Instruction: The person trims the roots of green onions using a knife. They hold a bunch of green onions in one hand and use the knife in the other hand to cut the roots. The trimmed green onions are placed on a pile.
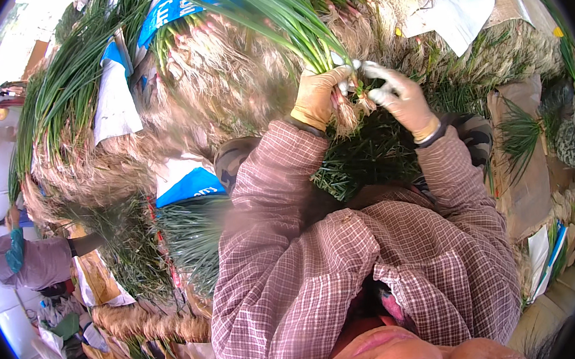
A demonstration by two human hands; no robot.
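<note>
My left hand (318, 94), in a yellowish glove with whitish fingertips, is closed around a bunch of green onions (308, 36). The long green leaves fan out towards the top, and the pale roots (347, 115) hang below the fist. Just right of it is my right hand (397, 90), gloved too, its thumb and fingers apart beside the reddish lower stems and roots. Whether its fingertips touch a stem cannot be told. Beneath both hands, between the knees, lies a dark heap of green leaves (367, 157).
Rooty green onions (217, 78) are piled high in front and to the left. Blue and white sacks (192, 180) lie among them. Flattened brown sacking (521, 159) is at the right. Another person (33, 260) is at the far left, beside more onions.
</note>
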